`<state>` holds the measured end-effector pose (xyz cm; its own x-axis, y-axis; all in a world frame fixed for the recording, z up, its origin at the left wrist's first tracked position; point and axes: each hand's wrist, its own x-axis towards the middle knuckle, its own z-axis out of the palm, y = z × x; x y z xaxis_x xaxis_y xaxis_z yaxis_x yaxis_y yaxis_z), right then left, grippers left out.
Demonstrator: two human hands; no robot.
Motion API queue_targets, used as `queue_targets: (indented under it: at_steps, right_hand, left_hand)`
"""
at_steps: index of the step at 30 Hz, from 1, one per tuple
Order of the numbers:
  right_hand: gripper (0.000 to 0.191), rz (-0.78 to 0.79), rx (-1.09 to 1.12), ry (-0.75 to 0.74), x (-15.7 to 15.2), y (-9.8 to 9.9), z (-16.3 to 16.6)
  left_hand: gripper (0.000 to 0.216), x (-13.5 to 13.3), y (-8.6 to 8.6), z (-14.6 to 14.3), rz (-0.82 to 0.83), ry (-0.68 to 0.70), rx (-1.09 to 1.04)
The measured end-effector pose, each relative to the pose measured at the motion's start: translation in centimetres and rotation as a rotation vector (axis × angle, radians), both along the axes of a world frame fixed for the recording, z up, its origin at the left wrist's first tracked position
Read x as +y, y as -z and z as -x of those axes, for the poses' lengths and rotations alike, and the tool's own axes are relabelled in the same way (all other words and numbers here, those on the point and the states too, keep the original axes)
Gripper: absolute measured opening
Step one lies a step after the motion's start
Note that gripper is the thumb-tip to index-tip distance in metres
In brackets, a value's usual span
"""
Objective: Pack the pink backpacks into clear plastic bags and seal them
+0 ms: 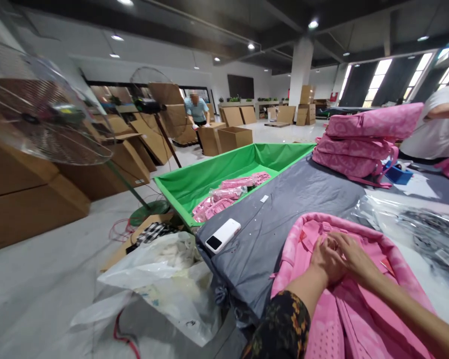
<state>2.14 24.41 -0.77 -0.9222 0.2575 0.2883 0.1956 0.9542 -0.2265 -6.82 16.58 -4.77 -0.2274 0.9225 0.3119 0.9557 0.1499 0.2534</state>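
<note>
A pink backpack (pixel 344 319) lies flat on the grey table cover (pixel 284 209) in front of me. My left hand (pixel 326 260) and my right hand (pixel 353 253) meet on its upper part, fingers pinched together on a small piece there that I cannot make out. A dark floral sleeve covers my left upper arm. A white phone (pixel 223 235) lies on the cover to the left of the backpack.
A green bin (pixel 209 174) holding bagged pink items adjoins the table. Stacked pink backpacks (pixel 359 144) sit farther back, beside a person in white at the right edge. Clear plastic bags (pixel 415 219) lie right. A fan (pixel 33 119), cardboard boxes and a white bag (pixel 164 279) stand left.
</note>
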Motion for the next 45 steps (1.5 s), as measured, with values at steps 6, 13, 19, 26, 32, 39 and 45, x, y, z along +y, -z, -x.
queue_targets:
  at_steps: [6, 13, 19, 26, 32, 39, 45]
  right_hand:
    - [0.041, -0.247, 0.078, -0.278, -10.4, 1.3, -9.5]
    - [0.039, 0.047, 0.155, -0.061, -9.2, 6.1, -7.5]
    - [0.040, 0.199, 0.279, 0.052, -8.2, 7.1, -6.7]
    - [0.032, 0.206, 0.382, -0.150, -11.0, 0.7, -9.4]
    - [0.020, 0.010, -0.075, -0.857, -15.2, -0.7, -11.0]
    - [0.029, -0.133, 0.202, -0.656, -13.2, 4.1, -10.0]
    - [0.032, -0.228, 0.260, -0.233, -10.5, 1.4, -9.2]
  left_hand:
    - [0.037, 0.0, -0.5, 0.5, -0.089, -0.021, -0.084]
    - [0.023, -8.9, -2.7, -2.2, -0.146, 0.495, -0.085]
    - [0.027, -13.3, -1.7, -5.5, 0.127, 1.071, 0.117]
    - [0.015, -11.7, 0.8, -4.7, 0.176, 0.778, 0.146]
    - [0.010, -12.8, -1.2, -5.1, 0.264, 0.616, 0.114]
    - [0.020, -14.2, 1.2, -4.5, 0.220, 0.467, -0.087]
    - [0.053, -15.0, 2.8, -5.1, 0.066, 0.452, -0.085]
